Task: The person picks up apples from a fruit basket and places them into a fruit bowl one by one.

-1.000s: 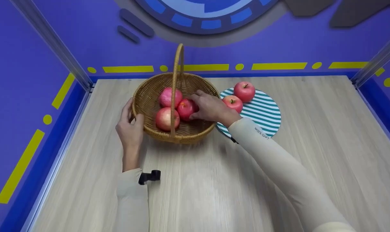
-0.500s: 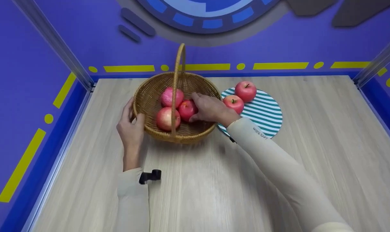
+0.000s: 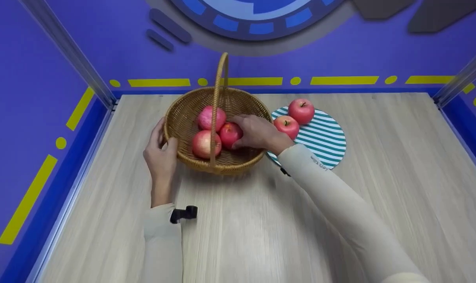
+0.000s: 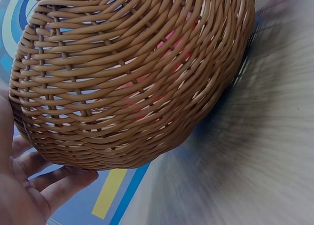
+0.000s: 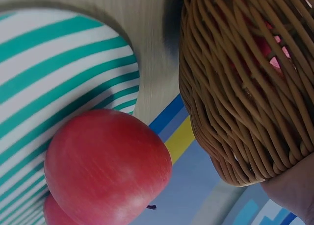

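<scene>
A round wicker basket (image 3: 238, 168) with a tall arched handle stands on the table in the head view. My left hand (image 3: 161, 157) grips its left rim, thumb at the near side and fingers along the outer wall; in the left wrist view, fingers (image 4: 64, 178) lie against the weave (image 4: 113, 102). My right hand (image 3: 257, 133) reaches in over the right rim and holds a red apple (image 3: 230, 135) low in the basket. Beside it are a pink apple (image 3: 208, 118) and a paler yellow-red apple (image 3: 203, 144), partly crossed by the handle. The right hand's fingertips are partly hidden by the apple.
Right of the basket lies a round green-and-white striped mat (image 3: 320, 137). Two red apples sit on it, one further back (image 3: 301, 111) and one nearer the basket (image 3: 287, 126), partly behind my right wrist. Blue panels (image 3: 340, 55) wall in the wooden table (image 3: 238, 228) at the back and sides.
Both hands keep their places on the basket and the red apple. The fingers of my right hand have shifted slightly; the head view has drifted a little.
</scene>
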`<state>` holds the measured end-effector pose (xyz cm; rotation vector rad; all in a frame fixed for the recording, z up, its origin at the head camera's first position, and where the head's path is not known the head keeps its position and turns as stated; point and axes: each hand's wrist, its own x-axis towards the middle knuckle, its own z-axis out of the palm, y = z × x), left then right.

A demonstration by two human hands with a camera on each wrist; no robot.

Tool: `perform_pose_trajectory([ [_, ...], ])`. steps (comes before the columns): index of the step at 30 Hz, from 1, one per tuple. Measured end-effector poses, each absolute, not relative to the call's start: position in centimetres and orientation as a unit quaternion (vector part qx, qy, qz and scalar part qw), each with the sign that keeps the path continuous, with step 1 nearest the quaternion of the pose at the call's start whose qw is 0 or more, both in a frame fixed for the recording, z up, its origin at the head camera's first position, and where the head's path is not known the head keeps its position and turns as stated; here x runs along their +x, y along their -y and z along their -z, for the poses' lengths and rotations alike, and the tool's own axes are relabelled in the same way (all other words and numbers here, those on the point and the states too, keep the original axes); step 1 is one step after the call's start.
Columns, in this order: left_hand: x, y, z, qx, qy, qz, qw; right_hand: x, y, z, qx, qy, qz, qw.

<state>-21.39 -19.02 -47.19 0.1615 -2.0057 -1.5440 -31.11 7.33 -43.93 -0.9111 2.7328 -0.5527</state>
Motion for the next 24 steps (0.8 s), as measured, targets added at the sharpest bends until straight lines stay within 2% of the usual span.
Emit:
perform_pose_trajectory([
  [14, -21.4, 19.3, 47.3, 0.070, 0.753, 0.587, 0.291, -30.5, -7.8, 43.9, -0.323, -0.912, 0.247, 0.057],
  [24, -21.4, 19.6, 47.6, 0.071, 0.749, 0.591, 0.291, -29.8, -8.2, 42.5, -0.311, -0.908, 0.278, 0.025],
])
